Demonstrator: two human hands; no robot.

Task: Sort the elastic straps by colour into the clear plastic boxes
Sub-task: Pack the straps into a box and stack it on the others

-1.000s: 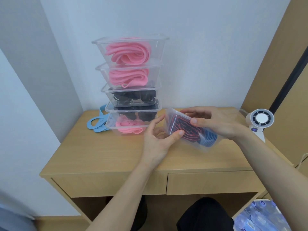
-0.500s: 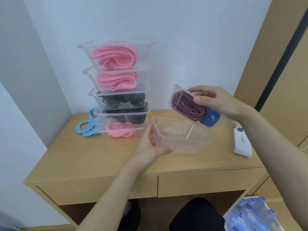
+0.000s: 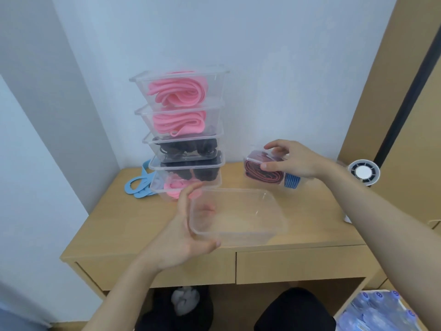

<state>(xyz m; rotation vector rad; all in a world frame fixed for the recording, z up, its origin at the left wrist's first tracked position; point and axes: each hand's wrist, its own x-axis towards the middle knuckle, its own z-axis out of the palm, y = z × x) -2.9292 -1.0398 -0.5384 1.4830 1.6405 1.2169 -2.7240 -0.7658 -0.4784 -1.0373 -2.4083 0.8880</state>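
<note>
Two clear boxes up over the desk (image 3: 114,225), one in each hand. Gripped at its left end by the left hand (image 3: 181,237): the empty box (image 3: 238,234), open side up, over the front half of the desk near the middle, thumb on the front wall and fingers curled over the back rim. Pinched between thumb and fingers of the right hand (image 3: 294,161): the small box (image 3: 253,161), tipped on its side over the back right part of the desk, with a red and black strap (image 3: 262,175) rolled up inside and a blue strap (image 3: 291,181) at its right end. Apart now, the small box higher and further back than the empty one. One second back, both pressed together between the two hands; half a second back, only just split. Same grip on each box as before. Against the wall at the back left of the desk, a stack of five boxes (image 3: 220,120): pink straps (image 3: 177,91) in the top two, black straps (image 3: 188,148) in the next two, something pink in the bottom one. Loose light blue straps (image 3: 139,185) at the back left corner, just beside the bottom box. At the back right edge, a round white fan (image 3: 363,172).
</note>
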